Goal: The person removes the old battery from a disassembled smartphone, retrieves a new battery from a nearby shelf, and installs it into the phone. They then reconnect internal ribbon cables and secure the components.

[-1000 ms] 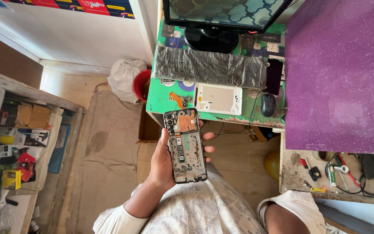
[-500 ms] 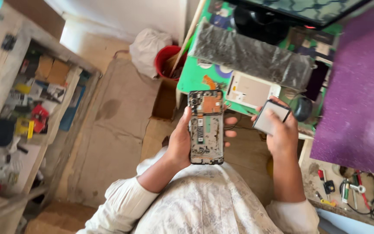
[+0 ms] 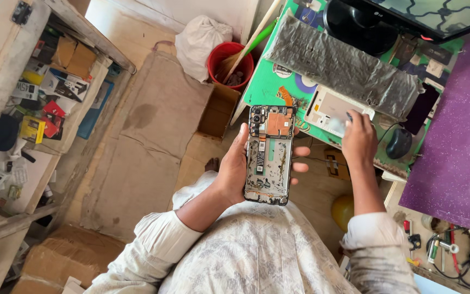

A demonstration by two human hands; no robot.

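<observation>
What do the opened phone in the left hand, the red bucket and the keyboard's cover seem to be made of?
The opened phone in the left hand shows bare circuit board, a copper-coloured patch and a dull metal-looking frame. The red bucket looks like smooth moulded plastic, evenly coloured with a soft sheen. The keyboard's cover looks like thin clear plastic film, wrinkled and dusty grey.

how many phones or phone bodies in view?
2. An opened phone with its back off, held in the left hand; a white phone body on the green desk, under the right hand. Others may be hidden.
</observation>
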